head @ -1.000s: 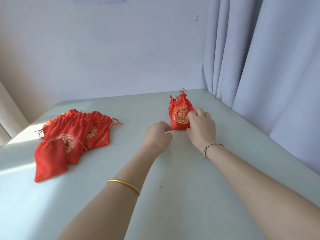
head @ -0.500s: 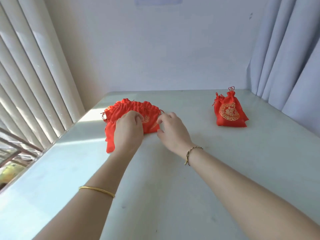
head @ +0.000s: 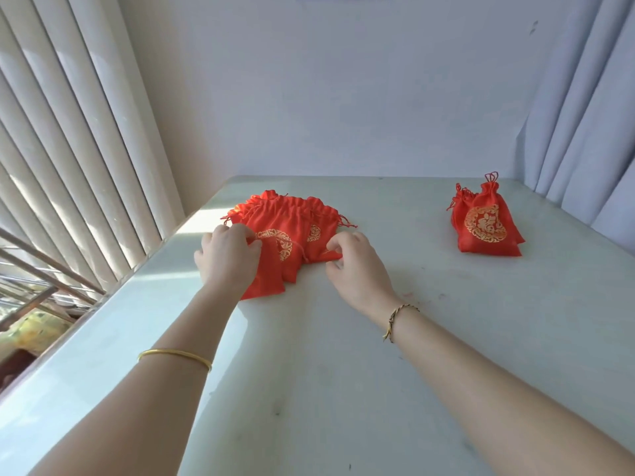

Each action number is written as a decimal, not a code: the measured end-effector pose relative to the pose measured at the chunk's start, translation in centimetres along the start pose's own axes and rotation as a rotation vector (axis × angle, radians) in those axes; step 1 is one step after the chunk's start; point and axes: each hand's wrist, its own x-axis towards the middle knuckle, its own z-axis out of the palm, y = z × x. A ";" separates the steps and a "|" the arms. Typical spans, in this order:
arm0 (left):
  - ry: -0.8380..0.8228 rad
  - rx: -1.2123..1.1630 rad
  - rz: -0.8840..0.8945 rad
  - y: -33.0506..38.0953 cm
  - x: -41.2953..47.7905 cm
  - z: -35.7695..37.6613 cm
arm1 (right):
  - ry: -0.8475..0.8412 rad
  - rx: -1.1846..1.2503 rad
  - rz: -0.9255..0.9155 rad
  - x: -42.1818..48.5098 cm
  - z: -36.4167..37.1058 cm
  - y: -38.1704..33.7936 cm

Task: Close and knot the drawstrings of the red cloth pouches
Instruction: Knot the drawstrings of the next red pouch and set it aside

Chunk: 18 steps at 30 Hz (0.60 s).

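A pile of open red cloth pouches [head: 292, 225] with gold emblems lies at the table's left middle. My left hand [head: 228, 257] pinches the top edge of the nearest pouch [head: 271, 269] in that pile. My right hand [head: 354, 266] has its fingers curled on the pile's right lower corner, gripping red cloth. Far to the right stands a small stack of closed, knotted pouches [head: 486, 225] with looped strings on top.
The pale table [head: 378, 372] meets a white wall behind. Vertical blinds [head: 68, 149] and a window rail run along the left edge. Grey curtains [head: 584, 115] hang at the right, close behind the knotted stack.
One second ago both hands were at the knotted pouch on the right. They moved left to the open pile, and both now pinch its cloth.
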 end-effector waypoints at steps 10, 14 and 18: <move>-0.202 -0.449 0.507 6.5 -3.1 -2.6 | 0.065 0.388 -0.050 -1.2 -4.2 -0.5; -0.303 -0.614 0.566 9.9 -4.8 -1.2 | 0.039 0.331 0.059 -1.4 -7.9 1.0; -0.350 -0.533 0.472 10.9 -5.1 1.6 | 0.029 0.218 0.125 -1.9 -9.6 3.4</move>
